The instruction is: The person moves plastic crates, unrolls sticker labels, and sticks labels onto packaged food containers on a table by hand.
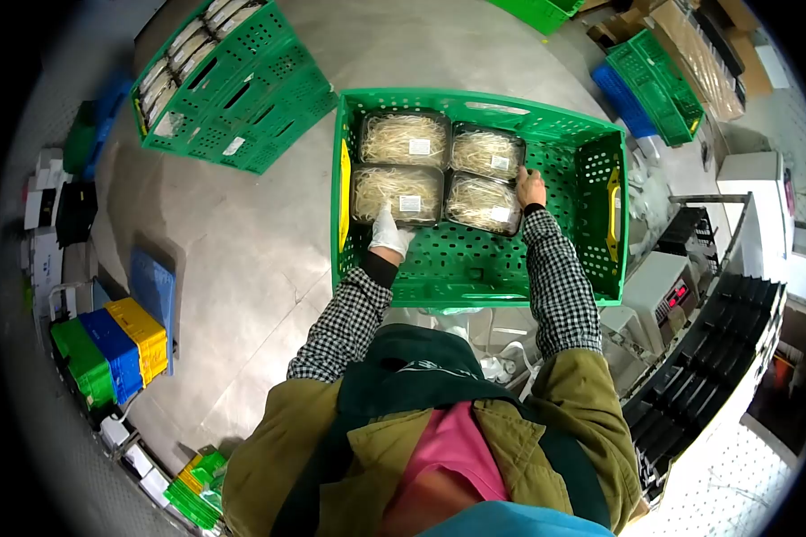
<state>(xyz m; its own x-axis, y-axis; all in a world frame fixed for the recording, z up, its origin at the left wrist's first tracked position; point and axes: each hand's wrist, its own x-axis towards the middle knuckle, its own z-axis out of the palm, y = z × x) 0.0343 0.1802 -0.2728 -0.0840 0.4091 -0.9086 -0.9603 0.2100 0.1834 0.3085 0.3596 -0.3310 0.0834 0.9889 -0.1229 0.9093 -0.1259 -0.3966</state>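
Note:
A green crate [475, 294] with yellow handles lies in front of me. Inside, toward its left, are several black trays of pale sprouts under clear film, each with a white label. My left hand [390, 236], in a white glove, is at the near edge of the front left tray [376, 192], its fingers closed around that edge. My bare right hand [531, 188] touches the right side of the front right tray [480, 199], fingers bent against it. Behind these sit the back left tray [394, 136] and the back right tray [484, 148].
Stacked green crates [242, 98] with more packed trays stand at the upper left. Green, blue and yellow crates [139, 340] are at the left. A scale with a red display [670, 300] and a rack of black trays [707, 358] stand at the right.

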